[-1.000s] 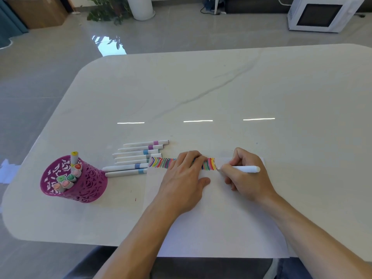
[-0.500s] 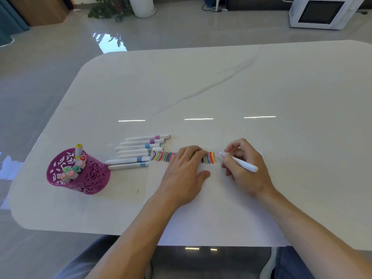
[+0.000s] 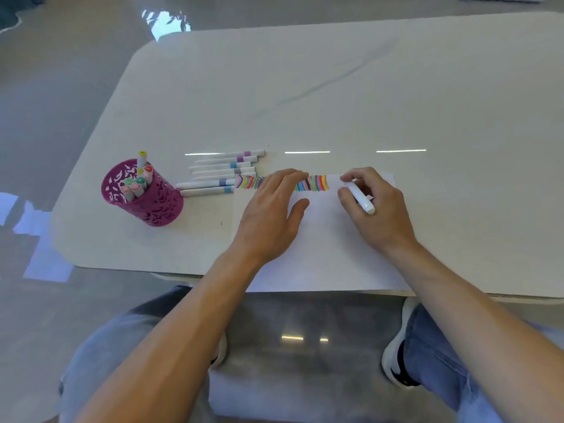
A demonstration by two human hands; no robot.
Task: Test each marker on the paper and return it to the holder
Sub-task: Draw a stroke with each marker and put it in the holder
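Nearest you, below the paper's (image 3: 320, 261) near edge, your knees in blue jeans (image 3: 433, 355) and a white shoe (image 3: 393, 358) show under the table (image 3: 335, 87). The paper lies flat on the table, its near edge right at the table's edge.

Your left hand (image 3: 271, 209) rests on the paper's left half, palm down, fingers straight and together, with their tips covering part of the band of coloured strokes (image 3: 317, 183) along the paper's far edge. Your right hand (image 3: 378, 209) is over the paper's right half, fingers curled around a white marker (image 3: 360, 196). The marker's rounded end points back towards you. Its tip is hidden by your fingers, near the right end of the strokes.

Just off the paper's far left corner lie the loose markers (image 3: 219, 172), side by side on the table, and the closest ones touch the paper's edge. Further left of the paper stands the magenta holder (image 3: 146, 206) with several markers (image 3: 135, 186) upright inside.
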